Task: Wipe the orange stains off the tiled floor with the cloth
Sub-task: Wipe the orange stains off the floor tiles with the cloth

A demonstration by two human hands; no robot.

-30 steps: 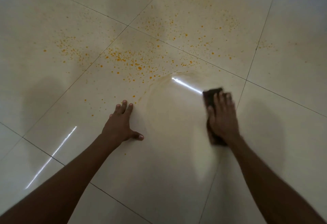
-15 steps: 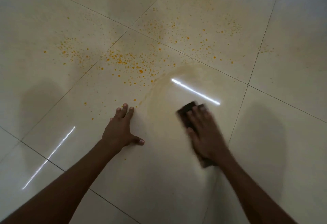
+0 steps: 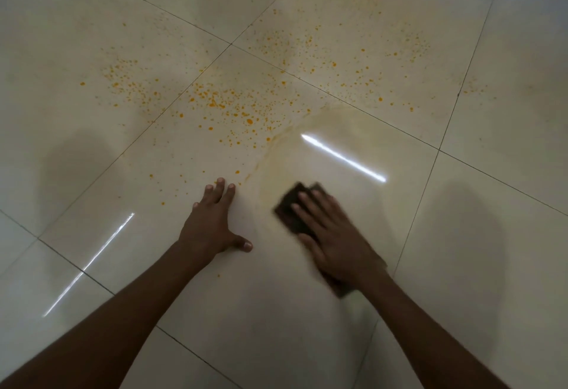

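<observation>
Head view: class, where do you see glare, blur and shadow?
Head view: glare streaks on the glossy tiled floor; motion blur on the right hand and dark cloth; the left hand is sharp; soft shadows at both sides.

A dark brown cloth (image 3: 292, 209) lies flat on the cream tiled floor (image 3: 276, 312), just right of the frame's centre, mostly covered and blurred. Orange stains (image 3: 233, 106) speckle the floor across the upper middle, densest at centre left, spreading over 3 tiles. A smeared yellowish arc (image 3: 276, 140) borders the clean glossy patch around the cloth.
</observation>
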